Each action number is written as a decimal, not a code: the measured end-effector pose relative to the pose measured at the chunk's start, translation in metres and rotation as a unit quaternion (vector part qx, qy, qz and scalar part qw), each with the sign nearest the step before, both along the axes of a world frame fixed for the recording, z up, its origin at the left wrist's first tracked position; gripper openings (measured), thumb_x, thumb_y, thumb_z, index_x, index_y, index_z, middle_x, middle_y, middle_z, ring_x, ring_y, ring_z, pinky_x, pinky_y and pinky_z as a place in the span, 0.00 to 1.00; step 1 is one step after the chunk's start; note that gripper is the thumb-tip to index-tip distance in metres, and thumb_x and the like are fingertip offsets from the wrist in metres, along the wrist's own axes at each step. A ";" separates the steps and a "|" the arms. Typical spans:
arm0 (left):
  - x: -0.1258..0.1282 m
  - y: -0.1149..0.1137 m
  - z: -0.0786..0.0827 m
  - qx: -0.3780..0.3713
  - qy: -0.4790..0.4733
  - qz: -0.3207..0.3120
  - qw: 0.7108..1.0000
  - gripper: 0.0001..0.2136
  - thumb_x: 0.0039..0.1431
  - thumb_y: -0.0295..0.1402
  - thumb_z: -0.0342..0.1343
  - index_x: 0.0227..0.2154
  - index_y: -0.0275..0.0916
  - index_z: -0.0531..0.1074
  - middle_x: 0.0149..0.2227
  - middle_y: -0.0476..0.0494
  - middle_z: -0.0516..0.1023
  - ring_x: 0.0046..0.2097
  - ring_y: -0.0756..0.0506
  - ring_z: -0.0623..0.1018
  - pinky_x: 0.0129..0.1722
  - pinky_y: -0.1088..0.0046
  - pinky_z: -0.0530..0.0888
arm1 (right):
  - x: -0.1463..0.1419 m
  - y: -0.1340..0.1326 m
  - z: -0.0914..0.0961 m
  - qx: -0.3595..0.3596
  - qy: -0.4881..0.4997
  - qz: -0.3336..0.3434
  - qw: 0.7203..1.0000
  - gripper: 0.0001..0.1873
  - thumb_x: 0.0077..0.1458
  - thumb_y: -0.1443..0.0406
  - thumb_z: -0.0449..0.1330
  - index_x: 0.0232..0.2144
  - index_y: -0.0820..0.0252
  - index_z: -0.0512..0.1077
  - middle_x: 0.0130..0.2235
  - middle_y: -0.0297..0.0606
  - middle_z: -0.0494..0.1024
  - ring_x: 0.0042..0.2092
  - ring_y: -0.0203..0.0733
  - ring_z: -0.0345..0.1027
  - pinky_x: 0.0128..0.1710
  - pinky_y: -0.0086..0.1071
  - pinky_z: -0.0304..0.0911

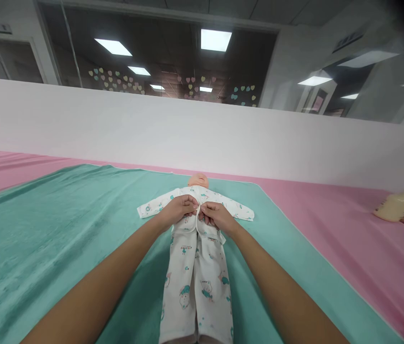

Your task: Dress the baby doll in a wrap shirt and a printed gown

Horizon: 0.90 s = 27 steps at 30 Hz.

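While left fingers [190, 205] and right fingers [208, 209] pinch a jacket [186, 224], teal cloth [90, 224] overlies pink cloth [323, 215] beside a wall [202, 138].

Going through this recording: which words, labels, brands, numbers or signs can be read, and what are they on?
None can be read clearly.
White printed trousers: small letter-like marks within the pattern, too small to read.
Door sign at upper left: too blurred.
Dark sign at upper right: too blurred.

Baby pajamas [207, 253] look like soft matt cloth, teal blanket [80, 229] is fuzzy plush, doll head [198, 180] by the blanket's far edge smooth plastic.
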State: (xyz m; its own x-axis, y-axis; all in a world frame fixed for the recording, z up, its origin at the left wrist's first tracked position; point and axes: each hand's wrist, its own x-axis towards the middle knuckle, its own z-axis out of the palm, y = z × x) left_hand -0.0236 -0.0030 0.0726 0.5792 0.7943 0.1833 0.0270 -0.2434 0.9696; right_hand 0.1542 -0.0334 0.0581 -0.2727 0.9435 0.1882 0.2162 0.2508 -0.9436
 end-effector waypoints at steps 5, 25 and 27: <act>0.001 0.002 -0.002 0.027 0.022 0.005 0.999 0.10 0.51 0.39 0.53 0.33 0.38 0.67 0.24 0.52 0.68 0.27 0.52 0.66 0.28 0.77 0.63 | 0.001 0.003 -0.005 0.003 -0.014 -0.017 1.000 0.12 0.47 0.57 0.59 0.30 0.58 0.65 0.18 0.26 0.66 0.19 0.30 0.57 0.18 0.24 0.50; 0.006 -0.007 -0.003 0.249 0.234 0.095 0.935 0.11 0.53 0.29 0.43 0.39 0.42 0.64 0.19 0.56 0.62 0.22 0.51 0.61 0.22 0.76 0.55 | -0.005 0.009 -0.017 0.073 0.009 -0.045 0.996 0.14 0.41 0.64 0.62 0.29 0.56 0.59 0.31 0.28 0.72 0.21 0.28 0.56 0.20 0.25 0.53; 0.005 -0.006 -0.003 0.253 0.228 0.093 0.936 0.11 0.53 0.28 0.43 0.39 0.42 0.64 0.18 0.56 0.61 0.22 0.51 0.61 0.22 0.77 0.55 | -0.005 0.009 -0.017 0.075 0.000 -0.046 0.996 0.14 0.41 0.64 0.62 0.29 0.57 0.60 0.30 0.28 0.72 0.21 0.28 0.55 0.20 0.25 0.52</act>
State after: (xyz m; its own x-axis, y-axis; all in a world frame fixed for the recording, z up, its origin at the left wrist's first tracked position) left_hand -0.0183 -0.0090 0.0698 0.5487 0.7681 0.3299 0.4981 -0.6174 0.6089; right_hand 0.1496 -0.0244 0.0408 -0.1859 0.9259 0.3289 0.2443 0.3678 -0.8972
